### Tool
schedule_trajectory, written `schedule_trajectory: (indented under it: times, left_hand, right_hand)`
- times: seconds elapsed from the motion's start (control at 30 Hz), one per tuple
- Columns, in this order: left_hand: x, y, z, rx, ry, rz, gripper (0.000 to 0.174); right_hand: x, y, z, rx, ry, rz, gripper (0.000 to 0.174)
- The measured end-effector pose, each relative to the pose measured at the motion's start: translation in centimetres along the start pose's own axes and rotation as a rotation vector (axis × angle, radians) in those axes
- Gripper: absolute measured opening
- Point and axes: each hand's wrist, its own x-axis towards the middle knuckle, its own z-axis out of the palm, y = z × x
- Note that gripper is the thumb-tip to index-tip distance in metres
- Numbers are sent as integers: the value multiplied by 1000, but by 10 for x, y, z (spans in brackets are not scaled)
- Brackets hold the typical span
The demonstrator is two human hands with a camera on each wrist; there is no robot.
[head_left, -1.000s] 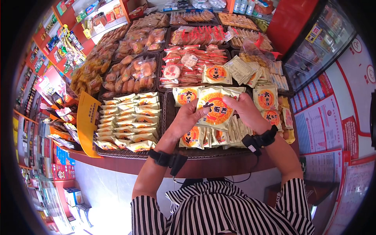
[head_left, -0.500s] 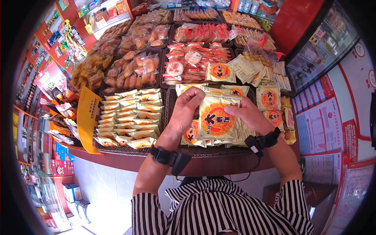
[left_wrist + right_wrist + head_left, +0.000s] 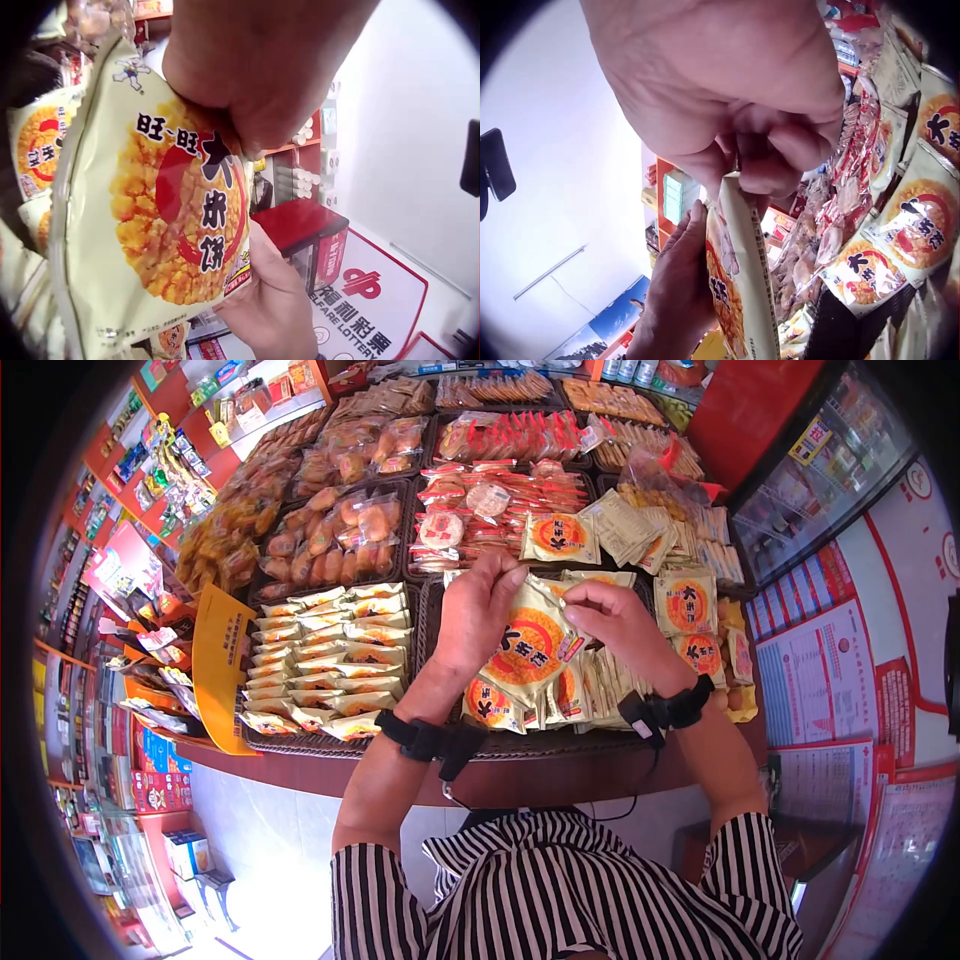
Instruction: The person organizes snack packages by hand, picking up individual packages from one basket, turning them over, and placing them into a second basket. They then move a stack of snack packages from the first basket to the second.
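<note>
A cream rice cracker packet (image 3: 530, 650) with an orange cracker picture and dark Chinese characters is held up between both hands, tilted, over the front basket. My left hand (image 3: 472, 615) pinches its upper left edge. At the upper right edge, my right hand (image 3: 622, 628) grips it with curled thumb and fingers. The left wrist view shows the front of the packet (image 3: 180, 217) broadly, while the right wrist view catches the packet (image 3: 742, 277) almost edge-on. Similar packets (image 3: 490, 705) lie below it.
Rows of small cream packets (image 3: 330, 660) fill the basket to the left, beside a yellow card (image 3: 218, 665). Red-wrapped packs (image 3: 500, 510) and bagged pastries (image 3: 330, 545) lie farther back. A glass-door cooler (image 3: 820, 460) stands at the right.
The packet has turned from facing up nearly straight to a tilted pose. My left hand has shifted up along its left edge, and my right hand has moved to its upper right edge.
</note>
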Motion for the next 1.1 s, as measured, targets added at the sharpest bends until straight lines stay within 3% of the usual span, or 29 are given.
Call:
schedule_trajectory:
  times: [0.07, 0.13, 0.2, 0.27, 0.37, 0.4, 0.43, 0.47, 0.5, 0.53, 0.63, 0.73, 0.97, 1.1]
  left_hand:
    - [12, -2, -2, -66, -20, 76, 13]
    - [22, 9, -12, -443, -197, -177, 22]
    - [30, 13, -20, -459, -274, -41, 32]
    - [36, 17, -39, -62, -403, -128, 46]
    - [39, 11, -49, -123, -428, -173, 37]
    - [41, 1, -51, 99, -409, -121, 35]
    - [42, -8, -52, 321, -384, -68, 33]
    - [38, -17, -52, 323, -384, -68, 33]
    - [31, -27, -53, 468, -354, 31, 36]
    - [23, -37, -53, 613, -321, 129, 40]
    - [6, -64, -42, 673, -373, 139, 34]
    - [3, -77, -29, 684, -402, 133, 33]
    - [17, -92, -17, 866, -465, 123, 27]
    - [21, -100, -14, 882, -452, 138, 27]
  right_hand:
    - [5, -12, -3, -78, 30, 55, 13]
    - [15, -12, -3, -103, 95, -18, 11]
    - [27, -3, -4, 4, 267, -177, 9]
    - [31, -4, -8, 57, 275, -169, 9]
    - [39, 8, -4, -34, 333, -207, 10]
    - [41, 17, -6, -33, 335, -206, 10]
    - [44, 28, -9, -40, 294, -133, 11]
    - [47, 39, -14, -48, 252, -62, 13]
    - [48, 48, -29, -277, 83, 57, 16]
    - [47, 60, -34, -276, 80, 52, 16]
    - [40, 64, -30, -617, -224, 208, 22]
    - [38, 99, -25, -643, -322, 128, 20]
    - [47, 122, -20, -714, -518, 282, 31]
    - [51, 128, -18, -700, -499, 292, 34]
